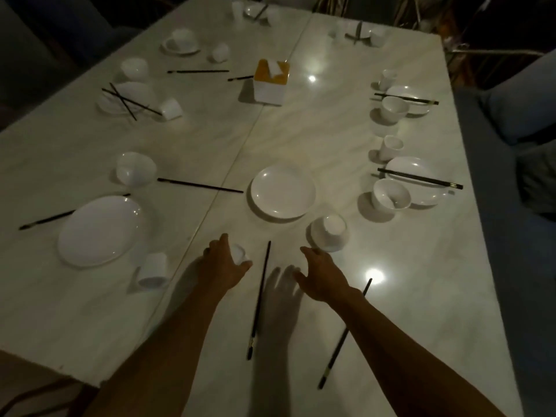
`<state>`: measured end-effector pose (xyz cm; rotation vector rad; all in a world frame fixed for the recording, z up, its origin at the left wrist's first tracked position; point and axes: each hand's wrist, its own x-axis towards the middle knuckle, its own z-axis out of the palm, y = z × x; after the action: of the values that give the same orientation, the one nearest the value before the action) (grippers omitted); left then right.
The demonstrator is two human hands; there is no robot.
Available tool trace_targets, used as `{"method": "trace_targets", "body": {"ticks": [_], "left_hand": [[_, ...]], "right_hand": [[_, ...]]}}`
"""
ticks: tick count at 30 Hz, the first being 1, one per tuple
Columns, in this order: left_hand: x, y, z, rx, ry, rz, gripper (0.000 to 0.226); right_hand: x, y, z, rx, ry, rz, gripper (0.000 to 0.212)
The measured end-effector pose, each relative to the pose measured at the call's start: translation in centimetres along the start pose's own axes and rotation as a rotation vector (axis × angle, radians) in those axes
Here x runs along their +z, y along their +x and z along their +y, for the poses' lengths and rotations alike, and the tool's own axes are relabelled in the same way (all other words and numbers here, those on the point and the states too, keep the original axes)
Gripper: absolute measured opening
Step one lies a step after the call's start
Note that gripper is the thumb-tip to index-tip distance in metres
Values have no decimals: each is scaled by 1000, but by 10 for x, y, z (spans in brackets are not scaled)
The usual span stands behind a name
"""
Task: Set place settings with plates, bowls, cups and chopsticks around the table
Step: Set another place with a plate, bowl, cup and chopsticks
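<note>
On the table (301,139), a round plate (282,192) lies at the frame's centre, an upturned bowl (329,233) just lower right. Your left hand (224,266) curls around a small cup (239,254) below the plate — your right hand (320,276), spread, holds nothing. One chopstick (260,296) lies between them.

Tissue box (270,82): white sides, orange top, 1 tissue protruding.
Blue seat (508,236): well right of tissue box.
</note>
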<state>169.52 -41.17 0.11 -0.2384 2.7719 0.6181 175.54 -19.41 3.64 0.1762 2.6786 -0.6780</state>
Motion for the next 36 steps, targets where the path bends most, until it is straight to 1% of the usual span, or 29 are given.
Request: {"method": "trace_targets", "body": {"ticks": [3, 6, 10, 12, 13, 14, 16, 17, 19, 21, 22, 23, 24, 27, 29, 32, 34, 36], "left_hand": [[10, 11, -5, 16, 27, -67, 85], [17, 18, -16, 23, -59, -100, 77], [12, 29, -24, 58, -138, -142, 72], [6, 41, -26, 21, -279, -143, 66], [4, 46, -28, -10, -412, -163, 61], [-1, 50, -27, -47, -566, -222, 55], [-12, 52, -26, -85, -861, -418, 43], [-18, 51, -25, -63, -960, -516, 38], [-29, 48, -25, 48, -1012, -668, 36], [-34, 47, -23, 168, -958, -753, 41], [-34, 49, -22, 214, -906, -766, 43], [-33, 51, -19, 252, -837, -760, 46], [-31, 54, -15, 282, -751, -747, 53], [-26, 60, 6, 347, -512, -703, 81], [-22, 63, 22, 411, -432, -621, 90], [-16, 59, 48, 523, -342, -511, 90], [-7, 58, 66, 600, -241, -452, 93], [5, 55, 85, 659, -145, -426, 97]], "right_hand": [[5, 9, -4, 18, 57, -22, 65], [14, 15, -11, 37, 127, -31, 66], [27, 20, -22, 77, 173, -39, 65], [32, 29, -35, 137, 228, -10, 67], [33, 33, -44, 183, 299, 10, 70], [34, 37, -55, 229, 421, 30, 72], [37, 43, -77, 291, 768, 24, 74], [38, 44, -87, 311, 923, -20, 72], [39, 45, -100, 327, 1137, -90, 62], [41, 43, -105, 352, 1282, -37, 54], [39, 42, -105, 362, 1299, 24, 56], [37, 40, -101, 367, 1254, 93, 61], [34, 37, -97, 364, 1158, 157, 67], [23, 27, -66, 394, 767, 367, 78], [15, 18, -35, 428, 513, 461, 77], [2, 4, 9, 511, 310, 465, 72], [-4, -2, 30, 553, 251, 446, 71], [-7, -6, 42, 556, 228, 423, 67]]}}
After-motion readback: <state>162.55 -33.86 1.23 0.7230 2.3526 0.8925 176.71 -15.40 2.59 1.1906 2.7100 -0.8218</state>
